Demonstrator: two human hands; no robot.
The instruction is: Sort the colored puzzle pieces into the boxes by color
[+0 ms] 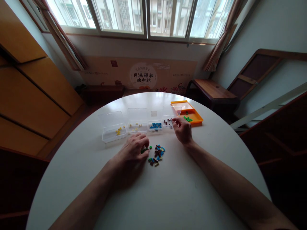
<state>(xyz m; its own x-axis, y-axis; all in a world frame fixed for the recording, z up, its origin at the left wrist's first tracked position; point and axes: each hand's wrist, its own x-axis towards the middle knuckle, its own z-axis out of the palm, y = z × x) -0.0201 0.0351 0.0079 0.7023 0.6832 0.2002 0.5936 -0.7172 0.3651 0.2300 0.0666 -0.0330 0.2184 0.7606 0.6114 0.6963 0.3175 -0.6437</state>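
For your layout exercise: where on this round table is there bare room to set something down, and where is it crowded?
Bare: the near table between the forearms, and left of the clear boxes. Crowded: around the brick pile, both hands, and the orange tray.

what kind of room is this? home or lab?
Most likely a home living or dining room. A round white table stands under curtained windows that face apartment blocks, with a wooden bench and wooden cabinets around it. No lab gear shows.
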